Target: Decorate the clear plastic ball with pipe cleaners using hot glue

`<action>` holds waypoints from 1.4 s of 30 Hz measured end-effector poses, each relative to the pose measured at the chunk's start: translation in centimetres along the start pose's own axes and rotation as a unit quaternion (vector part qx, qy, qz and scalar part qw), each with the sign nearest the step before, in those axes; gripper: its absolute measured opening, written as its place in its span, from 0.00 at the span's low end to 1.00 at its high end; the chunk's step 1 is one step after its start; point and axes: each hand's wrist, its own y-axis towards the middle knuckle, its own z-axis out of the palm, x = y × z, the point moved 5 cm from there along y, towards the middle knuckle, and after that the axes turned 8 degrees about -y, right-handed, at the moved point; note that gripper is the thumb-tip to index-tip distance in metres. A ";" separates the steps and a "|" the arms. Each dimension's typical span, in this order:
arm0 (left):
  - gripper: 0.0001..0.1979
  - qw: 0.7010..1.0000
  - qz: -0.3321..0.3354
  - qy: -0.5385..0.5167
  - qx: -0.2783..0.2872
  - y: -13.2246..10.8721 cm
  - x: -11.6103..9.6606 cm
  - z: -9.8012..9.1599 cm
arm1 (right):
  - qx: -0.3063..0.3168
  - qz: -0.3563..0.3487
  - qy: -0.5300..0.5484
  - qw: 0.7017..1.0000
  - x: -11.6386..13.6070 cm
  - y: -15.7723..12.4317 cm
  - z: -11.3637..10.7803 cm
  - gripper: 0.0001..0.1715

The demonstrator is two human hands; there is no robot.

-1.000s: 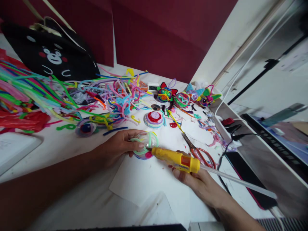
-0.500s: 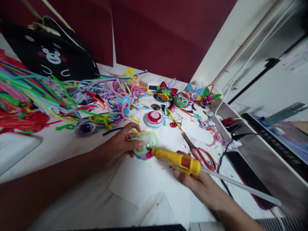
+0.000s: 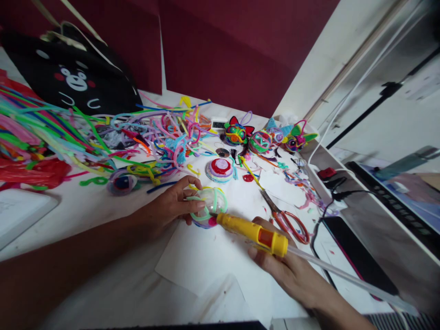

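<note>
Light falls brightest on the middle of the white worktop point(image 3: 220, 256), where the paper nearly washes out around the glue gun point(image 3: 252, 233). The lower left of the frame is dim, the forearm there a dark, soft smear (too close to be sharp). The maroon wall point(image 3: 233, 50) at the top is murky. Wide-angle stretch bends the straight lines at the right edge, and the right side looks hazy and slightly blurred.

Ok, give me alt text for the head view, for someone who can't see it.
A left hand steadies a clear ball wrapped in pipe cleaners while the right hand aims a yellow glue gun at it; red scissors lie alongside.
</note>
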 end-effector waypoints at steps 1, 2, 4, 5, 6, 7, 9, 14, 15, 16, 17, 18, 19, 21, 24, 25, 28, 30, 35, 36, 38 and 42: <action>0.21 1.000 0.001 -0.002 -0.001 0.0 0.0 0.0 | -0.003 -0.003 0.003 1.000 0.0 0.0 0.0 0.13; 0.21 1.000 0.001 -0.003 -0.002 0.0 0.0 0.0 | -0.005 -0.005 0.006 1.000 0.1 -0.1 0.0 0.13; 0.21 1.000 0.000 -0.004 -0.002 0.0 0.0 -0.1 | -0.010 -0.008 0.007 1.000 0.1 -0.1 -0.1 0.13; 0.21 1.000 -0.001 -0.003 0.000 0.0 0.0 -0.1 | -0.011 -0.010 0.007 1.000 0.1 -0.1 -0.1 0.12; 0.21 1.000 -0.001 -0.003 0.003 0.0 0.0 -0.1 | -0.014 -0.013 0.006 1.000 0.1 -0.2 -0.1 0.12; 0.21 1.000 -0.002 -0.002 0.005 0.0 0.0 -0.1 | -0.016 -0.017 0.006 1.000 0.2 -0.2 -0.1 0.12; 0.21 1.000 -0.001 -0.002 0.004 0.0 0.0 -0.1 | -0.019 -0.024 0.003 1.000 0.2 -0.3 -0.2 0.11; 0.21 1.000 0.003 -0.002 -0.009 -0.1 0.0 0.0 | -0.017 -0.023 -0.020 0.999 -0.1 -0.6 -0.1 0.11; 0.21 1.000 0.003 -0.002 -0.008 -0.1 0.0 0.0 | -0.017 -0.023 -0.023 0.999 -0.1 -0.7 -0.1 0.10; 0.21 1.000 0.003 -0.002 -0.008 -0.1 -0.1 0.0 | -0.018 -0.025 -0.024 0.999 -0.1 -0.8 -0.1 0.10; 0.21 1.000 0.004 -0.003 -0.006 -0.1 -0.1 0.0 | -0.020 -0.027 -0.024 0.999 -0.1 -0.8 -0.1 0.10; 0.21 1.000 0.004 -0.004 -0.004 -0.1 -0.1 0.0 | -0.022 -0.028 -0.024 0.999 -0.1 -0.8 -0.1 0.10; 0.21 1.000 0.003 -0.005 -0.001 0.0 0.0 0.0 | -0.023 -0.029 -0.023 0.999 -0.1 -0.8 -0.1 0.10; 0.21 1.000 0.001 -0.001 0.003 0.0 0.0 0.0 | -0.025 -0.031 -0.022 0.999 0.1 -0.6 -0.1 0.09; 0.20 1.000 0.003 0.004 -0.005 0.0 0.0 0.0 | -0.021 -0.028 -0.020 0.999 0.4 -0.3 -0.1 0.08; 0.19 1.000 0.003 0.005 -0.006 0.0 -0.1 0.0 | -0.018 -0.028 -0.019 0.999 0.5 -0.2 -0.1 0.08; 0.20 1.000 0.000 0.005 -0.001 0.0 -0.1 0.1 | -0.010 -0.026 -0.021 0.999 0.6 -0.1 -0.1 0.07; 0.21 1.000 -0.004 0.004 0.001 0.0 -0.1 0.1 | -0.016 -0.026 -0.028 0.999 0.5 -0.2 -0.1 0.06; 0.21 1.000 -0.006 0.002 0.001 0.0 -0.1 0.0 | -0.009 -0.040 -0.023 0.999 0.7 -0.2 -0.1 0.04; 0.21 1.000 -0.008 0.002 0.001 0.0 -0.1 0.0 | -0.006 -0.042 -0.019 0.999 0.8 -0.2 -0.2 0.04; 0.20 1.000 -0.009 0.002 0.000 0.0 -0.1 0.0 | -0.006 -0.043 -0.012 0.999 1.0 -0.2 -0.3 0.04; 0.19 1.000 -0.001 0.002 0.004 0.0 0.0 -0.1 | -0.003 -0.034 -0.013 0.999 1.1 -0.3 -0.3 0.03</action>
